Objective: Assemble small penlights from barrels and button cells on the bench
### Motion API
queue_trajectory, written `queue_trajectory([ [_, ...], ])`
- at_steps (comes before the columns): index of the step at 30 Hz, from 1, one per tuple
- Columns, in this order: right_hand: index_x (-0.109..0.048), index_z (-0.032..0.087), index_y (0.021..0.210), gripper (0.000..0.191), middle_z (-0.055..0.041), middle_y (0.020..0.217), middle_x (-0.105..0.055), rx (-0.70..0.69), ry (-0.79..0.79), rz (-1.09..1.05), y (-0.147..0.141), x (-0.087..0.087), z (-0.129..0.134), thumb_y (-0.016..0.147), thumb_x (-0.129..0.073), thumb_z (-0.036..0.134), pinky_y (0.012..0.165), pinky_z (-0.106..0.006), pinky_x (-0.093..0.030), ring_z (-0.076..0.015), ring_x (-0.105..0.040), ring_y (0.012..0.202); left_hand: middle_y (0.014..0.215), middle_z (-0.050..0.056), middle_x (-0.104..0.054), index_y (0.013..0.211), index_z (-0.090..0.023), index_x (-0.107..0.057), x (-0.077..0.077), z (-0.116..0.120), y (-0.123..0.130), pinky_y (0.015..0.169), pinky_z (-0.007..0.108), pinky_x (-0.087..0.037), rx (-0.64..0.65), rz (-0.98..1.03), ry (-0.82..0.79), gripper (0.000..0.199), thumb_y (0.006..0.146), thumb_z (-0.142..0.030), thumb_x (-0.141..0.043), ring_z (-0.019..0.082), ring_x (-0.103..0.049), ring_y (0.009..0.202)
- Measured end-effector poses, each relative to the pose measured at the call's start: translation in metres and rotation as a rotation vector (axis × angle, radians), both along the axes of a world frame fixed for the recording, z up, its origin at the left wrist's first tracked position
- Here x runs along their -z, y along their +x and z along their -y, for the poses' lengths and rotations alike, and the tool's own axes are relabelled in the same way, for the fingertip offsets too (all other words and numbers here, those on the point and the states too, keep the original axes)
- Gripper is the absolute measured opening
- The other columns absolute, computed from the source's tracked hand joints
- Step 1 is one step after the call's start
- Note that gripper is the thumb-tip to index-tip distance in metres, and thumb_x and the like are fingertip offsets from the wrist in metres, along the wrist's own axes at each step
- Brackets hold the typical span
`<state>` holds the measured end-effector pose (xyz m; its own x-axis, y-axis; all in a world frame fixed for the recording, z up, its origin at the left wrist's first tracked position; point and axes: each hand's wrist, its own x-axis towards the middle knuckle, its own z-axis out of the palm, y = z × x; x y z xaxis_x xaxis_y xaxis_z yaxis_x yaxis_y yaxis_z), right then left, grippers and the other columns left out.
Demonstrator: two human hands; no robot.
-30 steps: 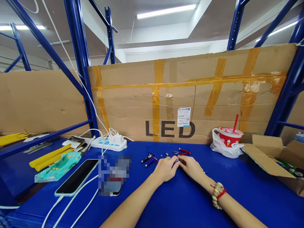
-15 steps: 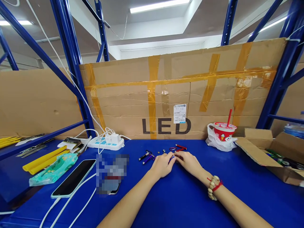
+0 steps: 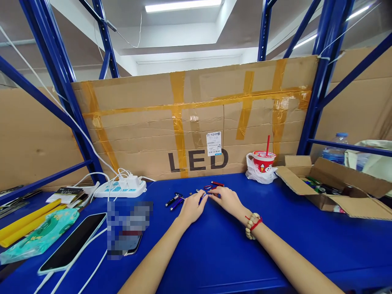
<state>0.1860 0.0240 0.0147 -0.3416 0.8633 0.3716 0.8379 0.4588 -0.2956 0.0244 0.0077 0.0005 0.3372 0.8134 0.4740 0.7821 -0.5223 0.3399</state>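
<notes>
My left hand (image 3: 191, 207) is closed, with a small blue piece (image 3: 202, 197) showing between thumb and fingers. Its exact kind is mostly hidden by the fingers. My right hand (image 3: 227, 200), a beaded bracelet (image 3: 252, 226) on its wrist, has its thumb and index finger pinched close by the left fingertips; what they grip, if anything, is too small to make out. Left of the hands lie a slim black metal tube (image 3: 172, 200) and a purple one (image 3: 177, 204). Slim red tubes (image 3: 217, 183) rest just behind the right hand.
At the right stands an open cardboard box (image 3: 315, 201) of small items. A red cup (image 3: 263, 162) in a plastic bag is by the cardboard wall (image 3: 141, 139). Leftward are a power strip (image 3: 104, 190), a charging phone (image 3: 73, 243), a blurred-out phone (image 3: 134, 247) and yellow tubes (image 3: 29, 223).
The view has turned to the right, so everything sits further left and more of the box shows. Both hands stay together at the same spot, fingers shifted only slightly.
</notes>
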Motion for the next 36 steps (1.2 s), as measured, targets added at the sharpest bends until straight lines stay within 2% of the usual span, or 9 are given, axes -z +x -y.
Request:
queue_trajectory([
  [4, -0.063, 0.028, 0.101, 0.026, -0.0016, 0.103, -0.063, -0.009, 0.035, -0.032, -0.004, -0.001, 0.005, 0.083, -0.044, 0.034, 0.072, -0.026, -0.044, -0.0180, -0.058, 0.093, 0.084, 0.000, -0.063, 0.091, -0.023, -0.049, 0.002, -0.001, -0.001, 0.066, 0.022, -0.041, -0.002, 0.025, -0.018, 0.023, 0.089, -0.034, -0.029, 0.016, -0.059, 0.078],
  [10, -0.064, 0.026, 0.099, 0.027, -0.0029, 0.090, -0.065, -0.001, 0.060, -0.223, -0.006, -0.003, 0.003, 0.082, -0.045, 0.034, 0.060, -0.023, -0.043, -0.0148, -0.059, 0.074, 0.083, 0.000, -0.061, 0.093, -0.023, -0.047, 0.003, -0.005, -0.002, 0.067, 0.023, -0.041, -0.002, 0.066, -0.050, 0.022, 0.090, -0.035, -0.029, 0.015, -0.058, 0.078],
  [15, -0.065, 0.020, 0.098, 0.031, -0.0042, 0.086, -0.066, -0.149, 0.006, -0.486, -0.008, 0.006, -0.006, 0.082, -0.044, 0.036, 0.059, -0.023, -0.042, -0.0135, -0.057, 0.068, 0.078, -0.001, -0.056, 0.095, -0.023, -0.047, 0.004, -0.007, -0.003, 0.067, 0.025, -0.042, -0.007, 0.075, -0.036, 0.023, 0.090, -0.037, -0.029, 0.015, -0.054, 0.078],
  [21, -0.062, 0.017, 0.105, 0.037, -0.0035, 0.077, -0.062, -0.322, -0.141, -0.601, -0.013, 0.009, -0.007, 0.083, -0.042, 0.038, 0.046, -0.022, -0.038, -0.0075, -0.045, 0.046, 0.090, 0.002, -0.054, 0.096, -0.021, -0.048, 0.008, -0.012, -0.003, 0.077, 0.029, -0.041, 0.064, 0.067, 0.052, 0.021, 0.089, -0.032, -0.032, 0.016, -0.049, 0.088],
  [31, -0.065, 0.017, 0.097, 0.036, -0.0012, 0.071, -0.054, -0.331, -0.181, -0.727, -0.014, 0.008, -0.003, 0.078, -0.048, 0.042, 0.042, -0.020, -0.035, -0.0048, -0.040, 0.043, 0.096, 0.004, -0.055, 0.094, -0.019, -0.049, 0.011, -0.015, -0.003, 0.082, 0.030, -0.042, 0.127, 0.081, 0.025, 0.018, 0.089, -0.028, -0.033, 0.017, -0.051, 0.093],
  [36, -0.069, 0.016, 0.082, 0.031, -0.0033, 0.075, -0.058, -0.288, -0.156, -0.812, -0.015, 0.007, -0.004, 0.070, -0.058, 0.043, 0.040, -0.021, -0.035, -0.0059, -0.044, 0.046, 0.089, 0.005, -0.055, 0.085, -0.018, -0.049, 0.009, -0.013, -0.002, 0.076, 0.029, -0.043, 0.105, 0.064, 0.042, 0.021, 0.090, -0.028, -0.031, 0.017, -0.052, 0.086],
])
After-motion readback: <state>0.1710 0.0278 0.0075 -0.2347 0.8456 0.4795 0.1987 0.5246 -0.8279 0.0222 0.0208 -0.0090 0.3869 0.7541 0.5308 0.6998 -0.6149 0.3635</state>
